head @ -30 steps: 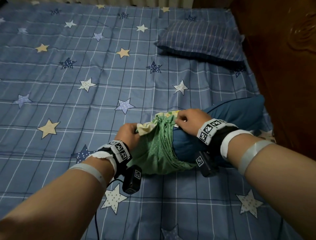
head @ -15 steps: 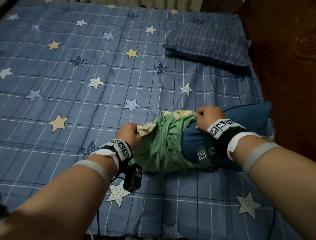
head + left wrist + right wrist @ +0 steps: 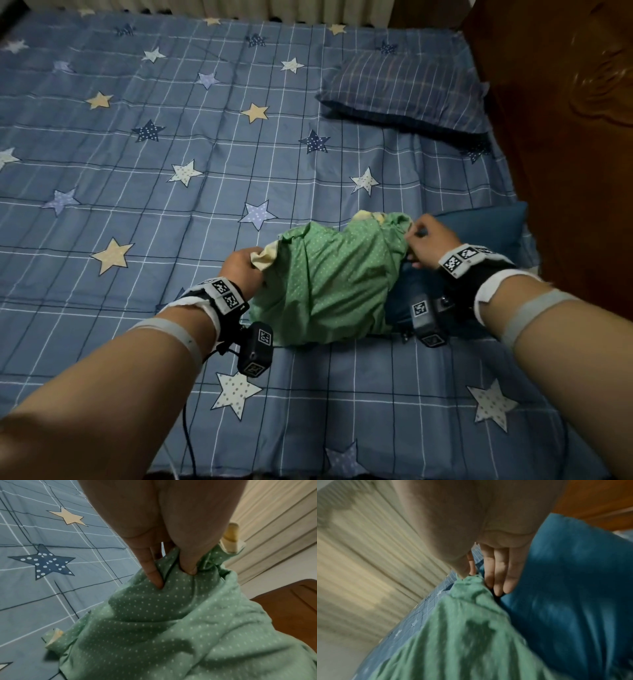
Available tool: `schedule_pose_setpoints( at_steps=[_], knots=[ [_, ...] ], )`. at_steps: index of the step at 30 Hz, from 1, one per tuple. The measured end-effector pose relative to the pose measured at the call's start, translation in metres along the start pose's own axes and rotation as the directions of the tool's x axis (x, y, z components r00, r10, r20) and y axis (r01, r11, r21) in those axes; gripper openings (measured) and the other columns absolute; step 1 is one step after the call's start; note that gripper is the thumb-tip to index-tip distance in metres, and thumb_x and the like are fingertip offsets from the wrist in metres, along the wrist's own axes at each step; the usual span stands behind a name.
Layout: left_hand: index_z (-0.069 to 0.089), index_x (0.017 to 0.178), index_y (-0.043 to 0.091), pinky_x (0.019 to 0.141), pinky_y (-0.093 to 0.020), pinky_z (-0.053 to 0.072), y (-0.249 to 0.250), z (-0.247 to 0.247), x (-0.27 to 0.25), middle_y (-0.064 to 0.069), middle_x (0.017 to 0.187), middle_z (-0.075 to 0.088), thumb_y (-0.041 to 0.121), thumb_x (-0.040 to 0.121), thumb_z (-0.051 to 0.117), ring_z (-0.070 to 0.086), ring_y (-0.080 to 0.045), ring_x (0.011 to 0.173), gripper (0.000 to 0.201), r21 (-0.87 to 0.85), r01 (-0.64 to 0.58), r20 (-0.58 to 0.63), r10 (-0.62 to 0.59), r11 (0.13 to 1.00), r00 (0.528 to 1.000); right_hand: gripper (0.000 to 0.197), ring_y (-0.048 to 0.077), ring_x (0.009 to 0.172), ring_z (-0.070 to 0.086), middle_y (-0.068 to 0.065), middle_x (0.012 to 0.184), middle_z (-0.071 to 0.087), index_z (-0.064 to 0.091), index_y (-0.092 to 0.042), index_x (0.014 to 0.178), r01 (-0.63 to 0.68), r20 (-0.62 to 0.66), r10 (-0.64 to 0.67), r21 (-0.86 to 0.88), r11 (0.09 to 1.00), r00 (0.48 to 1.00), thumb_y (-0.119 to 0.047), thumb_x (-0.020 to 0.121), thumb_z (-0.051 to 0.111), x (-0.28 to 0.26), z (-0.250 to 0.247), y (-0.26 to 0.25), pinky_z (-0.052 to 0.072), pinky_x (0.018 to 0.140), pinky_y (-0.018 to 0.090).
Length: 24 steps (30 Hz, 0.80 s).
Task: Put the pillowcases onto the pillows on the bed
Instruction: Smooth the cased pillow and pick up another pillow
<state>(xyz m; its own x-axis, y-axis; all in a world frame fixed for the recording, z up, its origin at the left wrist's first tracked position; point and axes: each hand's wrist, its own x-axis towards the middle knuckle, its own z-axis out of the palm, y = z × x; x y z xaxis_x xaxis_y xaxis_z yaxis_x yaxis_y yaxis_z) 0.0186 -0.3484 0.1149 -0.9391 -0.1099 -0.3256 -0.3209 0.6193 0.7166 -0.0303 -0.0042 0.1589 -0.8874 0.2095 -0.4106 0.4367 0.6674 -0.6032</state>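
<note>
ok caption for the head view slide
Both hands, left hand and right hand, draw a green dotted pillowcase over a blue pillow.

1. the green pillowcase (image 3: 329,284) is showing as thin matt cloth, creasing softly, with white dots.
2. the blue pillow (image 3: 486,229) is looking like smooth matt fabric.
3. the bed sheet (image 3: 171,192) is lying as matt printed cloth.
4. the headboard (image 3: 565,137) is gleaming as glossy carved wood.
5. the plaid pillow (image 3: 400,89) is looking like matt woven cloth.
</note>
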Motion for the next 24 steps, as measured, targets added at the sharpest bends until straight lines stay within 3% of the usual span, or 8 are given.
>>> schedule_pose_setpoints(
  at_steps=[2, 5, 7, 10, 13, 17, 21, 24],
  knots=[
    [0.061, 0.069, 0.027, 0.072, -0.043, 0.059, -0.001, 0.002, 0.000, -0.006, 0.070, 0.066, 0.014, 0.088, 0.065, 0.065, -0.026, 0.071, 0.023, 0.011, -0.042, 0.024, 0.042, 0.999, 0.999, 0.018, 0.033, 0.081, 0.069, 0.011, 0.098, 0.066, 0.046, -0.022, 0.090, -0.036, 0.033, 0.034, 0.065, 0.997, 0.999, -0.027, 0.089, 0.064, -0.002, 0.017, -0.001, 0.059, 0.077, 0.048],
    [0.057, 0.069, 0.023, 0.067, -0.032, 0.049, 0.005, 0.006, -0.003, -0.003, 0.067, 0.062, 0.024, 0.082, 0.061, 0.056, -0.019, 0.068, 0.013, 0.026, -0.133, 0.086, 0.130, 0.991, 0.988, 0.031, 0.021, 0.059, 0.066, 0.011, 0.108, 0.055, 0.032, -0.017, 0.119, -0.203, 0.091, 0.182, 0.458, 0.865, 0.979, -0.018, 0.097, 0.054, -0.005, 0.040, -0.005, 0.056, 0.052, 0.031],
    [0.053, 0.068, 0.022, 0.066, -0.030, 0.044, 0.009, 0.007, -0.007, 0.000, 0.066, 0.059, 0.027, 0.079, 0.054, 0.053, -0.016, 0.066, 0.012, 0.037, -0.194, 0.142, 0.187, 0.980, 0.972, 0.043, 0.022, 0.060, 0.064, 0.011, 0.118, 0.048, 0.028, -0.012, 0.136, -0.279, 0.113, 0.260, 0.542, 0.793, 0.959, -0.022, 0.100, 0.049, -0.001, 0.051, -0.003, 0.050, 0.048, 0.029],
    [0.056, 0.073, 0.020, 0.068, -0.033, 0.048, 0.006, 0.006, -0.014, 0.003, 0.068, 0.060, 0.026, 0.083, 0.053, 0.054, -0.013, 0.067, 0.012, 0.049, -0.268, 0.235, 0.250, 0.962, 0.939, 0.047, 0.029, 0.071, 0.062, 0.017, 0.110, 0.061, 0.051, 0.002, 0.127, -0.253, 0.082, 0.241, 0.427, 0.868, 0.967, -0.035, 0.097, 0.049, 0.014, 0.051, 0.003, 0.046, 0.062, 0.033],
    [0.065, 0.087, 0.017, 0.076, -0.033, 0.052, 0.002, 0.004, -0.024, 0.001, 0.081, 0.070, 0.027, 0.088, 0.055, 0.061, -0.011, 0.078, 0.014, 0.047, -0.312, 0.347, 0.278, 0.949, 0.896, 0.071, 0.036, 0.100, 0.064, 0.020, 0.111, 0.068, 0.067, -0.001, 0.103, -0.268, 0.059, 0.267, 0.398, 0.877, 0.962, -0.064, 0.073, 0.054, 0.028, 0.043, 0.008, 0.050, 0.095, 0.046],
    [0.065, 0.087, 0.010, 0.077, -0.032, 0.051, 0.006, -0.003, -0.030, -0.005, 0.083, 0.070, 0.032, 0.083, 0.054, 0.064, -0.020, 0.081, 0.025, 0.143, -0.320, 0.473, 0.219, 0.936, 0.853, 0.077, 0.033, 0.093, 0.068, 0.008, 0.098, 0.073, 0.067, -0.013, 0.083, -0.285, 0.052, 0.298, 0.485, 0.827, 0.953, -0.081, 0.048, 0.061, 0.029, 0.031, -0.001, 0.054, 0.093, 0.052],
    [0.068, 0.096, 0.017, 0.083, -0.035, 0.054, 0.008, -0.014, -0.032, -0.004, 0.092, 0.072, 0.036, 0.078, 0.051, 0.067, -0.027, 0.092, 0.031, 0.220, -0.208, 0.382, 0.112, 0.953, 0.917, 0.096, 0.034, 0.100, 0.064, 0.011, 0.114, 0.064, 0.063, -0.007, 0.118, -0.323, 0.037, 0.321, 0.178, 0.930, 0.946, -0.082, 0.057, 0.059, 0.020, 0.013, -0.021, 0.050, 0.097, 0.046],
    [0.062, 0.093, 0.013, 0.071, -0.032, 0.043, 0.012, -0.021, -0.033, -0.010, 0.090, 0.069, 0.017, 0.083, 0.054, 0.061, -0.030, 0.086, 0.013, 0.331, -0.138, 0.209, 0.071, 0.934, 0.975, 0.050, 0.031, 0.085, 0.063, 0.017, 0.118, 0.066, 0.066, -0.009, 0.108, -0.264, 0.028, 0.262, 0.064, 0.962, 0.965, -0.053, 0.084, 0.060, 0.015, 0.002, -0.023, 0.050, 0.082, 0.035]
  ],
)
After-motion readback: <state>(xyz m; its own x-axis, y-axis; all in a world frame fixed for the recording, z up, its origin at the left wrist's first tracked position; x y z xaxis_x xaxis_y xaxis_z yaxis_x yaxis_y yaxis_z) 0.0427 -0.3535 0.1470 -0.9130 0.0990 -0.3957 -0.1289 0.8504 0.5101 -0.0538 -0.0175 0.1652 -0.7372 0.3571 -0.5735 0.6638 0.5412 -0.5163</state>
